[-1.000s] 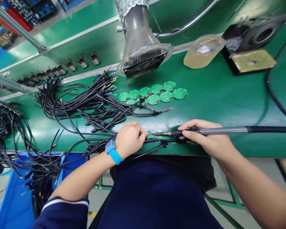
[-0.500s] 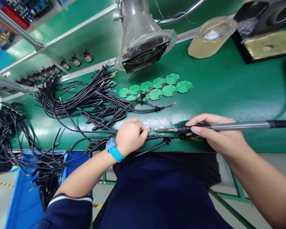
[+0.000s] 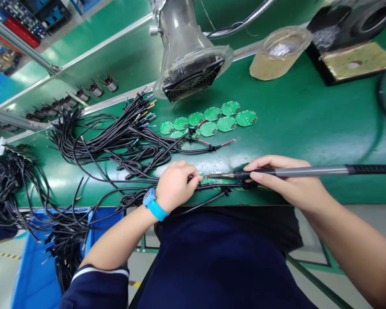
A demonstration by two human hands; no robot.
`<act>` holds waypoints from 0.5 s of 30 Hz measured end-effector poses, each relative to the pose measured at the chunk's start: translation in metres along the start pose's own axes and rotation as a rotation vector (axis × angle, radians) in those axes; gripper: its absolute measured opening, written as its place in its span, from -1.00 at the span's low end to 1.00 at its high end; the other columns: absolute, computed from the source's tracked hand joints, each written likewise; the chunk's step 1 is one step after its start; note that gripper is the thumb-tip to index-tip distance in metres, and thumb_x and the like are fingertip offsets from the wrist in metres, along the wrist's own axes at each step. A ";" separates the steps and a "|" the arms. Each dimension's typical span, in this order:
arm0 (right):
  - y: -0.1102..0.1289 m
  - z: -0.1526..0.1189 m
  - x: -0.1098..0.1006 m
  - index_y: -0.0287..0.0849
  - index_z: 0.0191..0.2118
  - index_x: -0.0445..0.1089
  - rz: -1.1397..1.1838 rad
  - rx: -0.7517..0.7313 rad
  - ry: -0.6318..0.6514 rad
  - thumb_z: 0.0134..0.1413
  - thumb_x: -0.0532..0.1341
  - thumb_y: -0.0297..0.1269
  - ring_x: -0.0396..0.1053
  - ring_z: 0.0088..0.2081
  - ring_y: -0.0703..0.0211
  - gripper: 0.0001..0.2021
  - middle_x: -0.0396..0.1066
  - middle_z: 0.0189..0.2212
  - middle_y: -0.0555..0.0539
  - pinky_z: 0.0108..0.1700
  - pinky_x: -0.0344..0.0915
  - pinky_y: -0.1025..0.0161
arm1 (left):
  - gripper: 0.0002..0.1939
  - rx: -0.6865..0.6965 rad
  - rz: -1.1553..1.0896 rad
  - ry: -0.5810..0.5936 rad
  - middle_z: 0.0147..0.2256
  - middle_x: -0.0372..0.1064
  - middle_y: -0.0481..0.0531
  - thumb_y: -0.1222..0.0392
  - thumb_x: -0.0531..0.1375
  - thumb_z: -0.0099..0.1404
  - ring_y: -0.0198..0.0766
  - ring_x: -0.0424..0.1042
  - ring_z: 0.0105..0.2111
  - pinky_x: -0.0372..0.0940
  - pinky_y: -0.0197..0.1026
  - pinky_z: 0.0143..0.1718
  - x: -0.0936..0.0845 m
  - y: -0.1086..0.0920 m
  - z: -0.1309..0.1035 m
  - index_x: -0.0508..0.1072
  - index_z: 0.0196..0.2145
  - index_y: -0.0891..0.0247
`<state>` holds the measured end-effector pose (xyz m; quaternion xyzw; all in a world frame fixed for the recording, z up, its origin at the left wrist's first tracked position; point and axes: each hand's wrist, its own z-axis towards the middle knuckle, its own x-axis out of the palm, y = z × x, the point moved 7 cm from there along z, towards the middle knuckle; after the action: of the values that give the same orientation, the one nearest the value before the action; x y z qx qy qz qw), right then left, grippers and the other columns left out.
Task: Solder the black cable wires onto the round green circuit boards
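Observation:
My right hand (image 3: 284, 178) grips a grey and black soldering iron (image 3: 312, 171), whose metal tip points left and reaches the fingertips of my left hand (image 3: 177, 184). Thumb and finger of my left hand pinch a thin wire at the iron's tip; its far end is too small to make out. Beneath the tip, green circuit boards (image 3: 223, 181) lie near the bench's front edge, partly covered by black cables (image 3: 209, 196). Further back, two rows of round green boards (image 3: 227, 124) rest on the bench, with cables overlapping the left ones.
A fan in a clear hood (image 3: 194, 79) hangs over the back. Black cable bundles (image 3: 96, 137) cover the left, spilling into a blue bin (image 3: 35, 266). At the back right stand a tape-wrapped cup (image 3: 270, 62) and a sponge tray (image 3: 357, 62). Small motors (image 3: 96, 89) line the rear ledge.
My right hand and the iron have shifted slightly left. My left hand stays at about the same spot, still pinching. The whole view has moved a little.

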<state>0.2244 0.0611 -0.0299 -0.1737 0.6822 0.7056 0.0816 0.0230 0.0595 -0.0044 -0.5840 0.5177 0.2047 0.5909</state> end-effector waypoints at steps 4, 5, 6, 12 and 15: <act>0.002 0.000 0.001 -0.09 -0.47 0.46 -0.025 -0.011 -0.002 -0.17 0.26 -0.05 0.39 -0.51 0.17 -0.78 0.46 -0.55 0.00 -0.44 0.34 0.25 | -0.84 -0.037 0.028 0.023 -0.45 0.30 -0.01 0.25 0.19 0.23 -0.25 0.29 -0.37 0.18 -0.22 -0.31 0.000 0.000 0.001 0.40 -0.51 0.27; 0.002 0.000 0.001 -0.09 -0.47 0.46 -0.026 -0.011 -0.001 -0.17 0.25 -0.04 0.39 -0.51 0.17 -0.78 0.46 -0.55 0.00 -0.44 0.35 0.25 | -0.84 -0.044 0.037 0.023 -0.46 0.30 -0.01 0.25 0.19 0.23 -0.25 0.29 -0.37 0.17 -0.22 -0.31 0.000 0.000 0.001 0.39 -0.51 0.27; 0.002 0.000 0.001 -0.08 -0.47 0.46 -0.025 -0.010 0.000 -0.17 0.25 -0.05 0.39 -0.52 0.17 -0.78 0.45 -0.55 0.00 -0.44 0.35 0.25 | -0.83 -0.049 0.045 0.023 -0.46 0.30 -0.01 0.25 0.18 0.23 -0.25 0.28 -0.38 0.17 -0.22 -0.31 0.001 0.000 0.002 0.39 -0.52 0.27; 0.002 0.001 -0.001 -0.09 -0.46 0.46 -0.076 -0.016 0.009 -0.18 0.24 0.00 0.39 -0.50 0.14 -0.74 0.46 -0.53 -0.02 -0.42 0.36 0.22 | -0.80 -0.065 0.057 0.068 -0.49 0.29 -0.02 0.25 0.18 0.20 -0.26 0.28 -0.39 0.17 -0.24 -0.33 0.003 0.001 0.007 0.34 -0.57 0.27; -0.003 0.000 -0.001 -0.10 -0.46 0.46 -0.061 -0.010 0.024 -0.18 0.26 0.04 0.39 -0.49 0.14 -0.70 0.46 -0.52 -0.02 -0.42 0.36 0.22 | -0.80 -0.081 0.042 0.102 -0.49 0.30 -0.02 0.25 0.18 0.19 -0.28 0.29 -0.41 0.18 -0.25 -0.34 0.004 0.003 0.010 0.35 -0.58 0.26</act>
<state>0.2264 0.0612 -0.0322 -0.2030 0.6741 0.7039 0.0939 0.0258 0.0683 -0.0112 -0.6059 0.5506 0.2077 0.5353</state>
